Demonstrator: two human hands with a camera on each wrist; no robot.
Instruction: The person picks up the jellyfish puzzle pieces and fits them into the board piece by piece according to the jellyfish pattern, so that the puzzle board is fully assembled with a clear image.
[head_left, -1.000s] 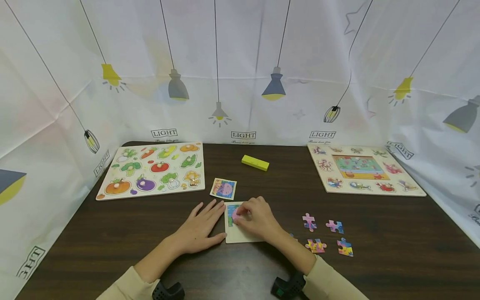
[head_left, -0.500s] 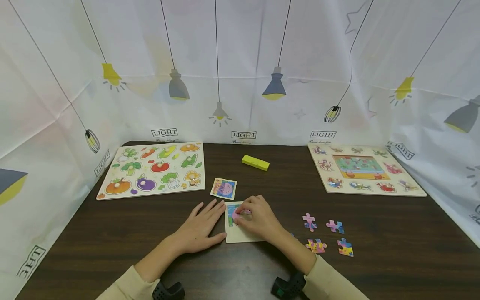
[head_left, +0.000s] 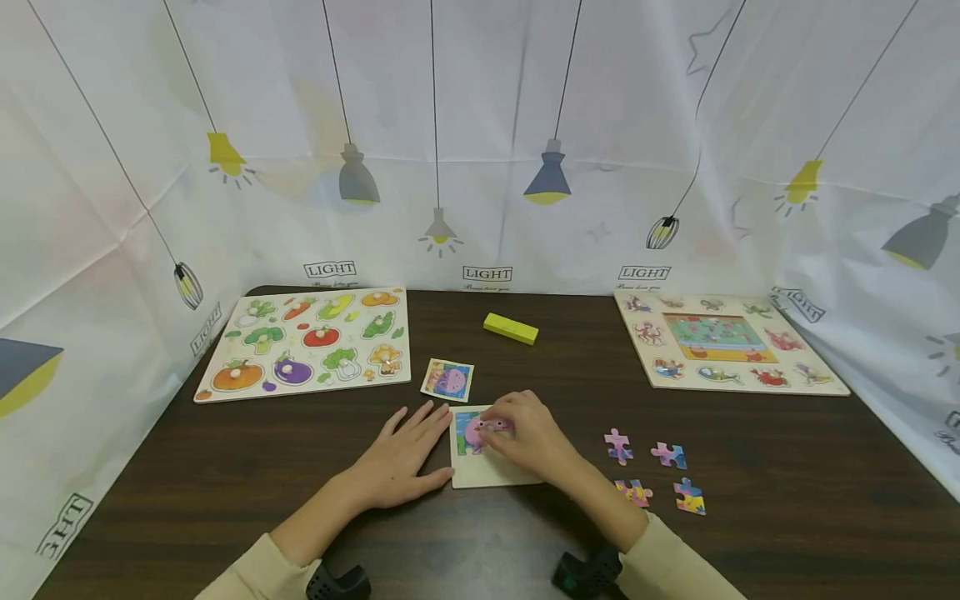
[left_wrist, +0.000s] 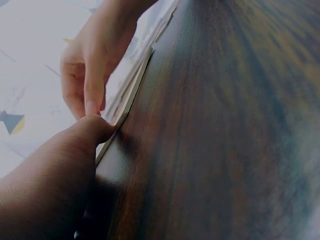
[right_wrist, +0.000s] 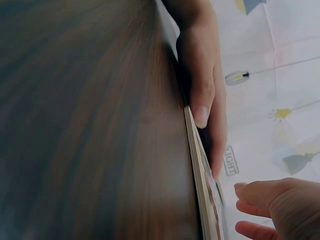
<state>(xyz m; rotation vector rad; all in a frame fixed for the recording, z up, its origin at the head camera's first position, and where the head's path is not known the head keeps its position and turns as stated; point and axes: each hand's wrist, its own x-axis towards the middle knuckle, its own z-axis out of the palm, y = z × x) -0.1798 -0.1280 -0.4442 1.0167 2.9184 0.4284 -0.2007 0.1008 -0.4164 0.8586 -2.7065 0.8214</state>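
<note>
My left hand (head_left: 393,458) lies flat with fingers spread, its fingertips and thumb touching the left edge of a small pale puzzle board (head_left: 487,473). A partly assembled jigsaw picture (head_left: 471,432) with a pink cartoon face fills the board's upper left. My right hand (head_left: 528,437) is over the board with thumb and fingers bent down to the pink face, covering its right side. In the right wrist view, the right thumb and fingers (right_wrist: 252,190) stand slightly apart, with no piece visible between them. Loose jigsaw pieces (head_left: 618,447) lie right of the board.
A small picture card (head_left: 447,380) lies just beyond the board. Farther back are a yellow block (head_left: 511,328), a vegetable puzzle board (head_left: 311,346) on the left and a sea-animal puzzle board (head_left: 731,342) on the right. A white printed cloth (head_left: 487,200) hangs behind the table.
My right hand has shifted slightly right, uncovering more of the pink face. Its forearm now hides a loose piece partly seen before. The left hand has stayed in place.
</note>
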